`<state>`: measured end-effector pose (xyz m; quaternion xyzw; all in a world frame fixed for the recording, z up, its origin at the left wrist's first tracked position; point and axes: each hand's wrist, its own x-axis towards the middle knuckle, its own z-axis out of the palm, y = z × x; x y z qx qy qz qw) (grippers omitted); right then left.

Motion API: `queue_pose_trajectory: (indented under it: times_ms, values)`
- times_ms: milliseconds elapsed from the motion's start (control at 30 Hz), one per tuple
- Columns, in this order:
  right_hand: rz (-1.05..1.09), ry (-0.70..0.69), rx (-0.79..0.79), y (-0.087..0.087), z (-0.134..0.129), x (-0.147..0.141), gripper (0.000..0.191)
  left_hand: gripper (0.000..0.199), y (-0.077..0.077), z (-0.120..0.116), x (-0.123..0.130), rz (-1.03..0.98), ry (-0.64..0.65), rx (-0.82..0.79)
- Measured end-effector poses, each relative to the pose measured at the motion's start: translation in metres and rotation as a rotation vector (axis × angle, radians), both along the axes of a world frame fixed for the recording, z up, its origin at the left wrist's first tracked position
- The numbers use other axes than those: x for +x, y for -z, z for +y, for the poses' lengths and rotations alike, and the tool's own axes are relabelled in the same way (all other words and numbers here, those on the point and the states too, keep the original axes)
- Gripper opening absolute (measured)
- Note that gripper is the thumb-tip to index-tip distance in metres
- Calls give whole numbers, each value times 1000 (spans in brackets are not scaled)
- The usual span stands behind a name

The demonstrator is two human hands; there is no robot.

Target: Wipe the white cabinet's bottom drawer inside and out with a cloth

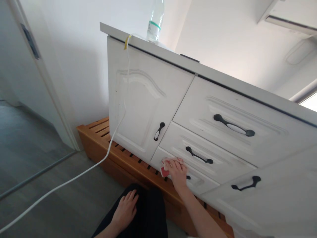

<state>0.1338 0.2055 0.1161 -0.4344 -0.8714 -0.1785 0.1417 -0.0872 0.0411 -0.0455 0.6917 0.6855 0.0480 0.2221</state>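
My right hand (177, 173) presses a pinkish cloth (165, 170) with a red patch against the lowest drawer front (156, 158) of a white cabinet (141, 105). Its fingers are bent over the cloth, and the forearm hides part of that drawer's dark handle (188, 177). My left hand (125, 207) rests on my dark-trousered knee, fingers laid out and holding nothing. Just above the cloth is the middle drawer with its black handle (199, 156).
The cabinet stands on a slatted wooden bench (128, 163). A white cable (108, 150) hangs from the cabinet top and crosses the floor at left. A clear bottle (154, 31) stands on top. A door frame (49, 82) is at left.
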Motion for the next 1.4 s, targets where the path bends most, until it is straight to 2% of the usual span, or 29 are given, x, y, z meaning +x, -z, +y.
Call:
queue_pose_trajectory:
  times_ms: [167,333,433,500,567,633,700,767,833,867,933,1000,1100,1200,1300,1400]
  values:
    - [-6,174,62,-1,-28,96,55,60,3,-2,1,22,-4,25]
    - [41,285,160,23,-49,193,55,58,6,-1,3,31,14,41]
    - [40,302,63,46,-64,225,51,57,10,0,5,40,8,54]
    - [75,301,-46,58,-73,229,48,58,13,1,6,39,1,54]
    - [156,265,-129,60,-80,218,50,59,15,0,8,28,-8,49]
    - [245,189,-136,46,-82,191,58,61,15,0,9,10,-16,42]
    - [297,124,-35,21,-77,150,66,62,11,0,10,-5,-21,45]
    - [324,87,148,-6,-64,102,66,62,7,0,12,-6,-25,52]
    - [383,44,317,-22,-43,54,62,62,4,0,12,-3,-31,55]
    - [391,21,348,-25,-30,32,60,61,3,-1,12,-6,-34,54]
    - [376,20,360,-20,-4,-6,56,61,4,-2,11,-20,-39,50]
    - [329,23,340,-6,17,-35,56,61,5,-2,9,-41,-47,42]
    - [257,1,249,17,33,-63,60,62,5,-2,5,-53,-56,29]
    - [135,-79,71,39,34,-70,63,62,2,-2,3,-52,-49,36]
    - [-10,-206,-60,61,27,-61,63,61,-1,-3,2,-53,-46,45]
    - [-67,-261,-123,74,18,-49,50,60,0,-4,0,-61,-44,57]
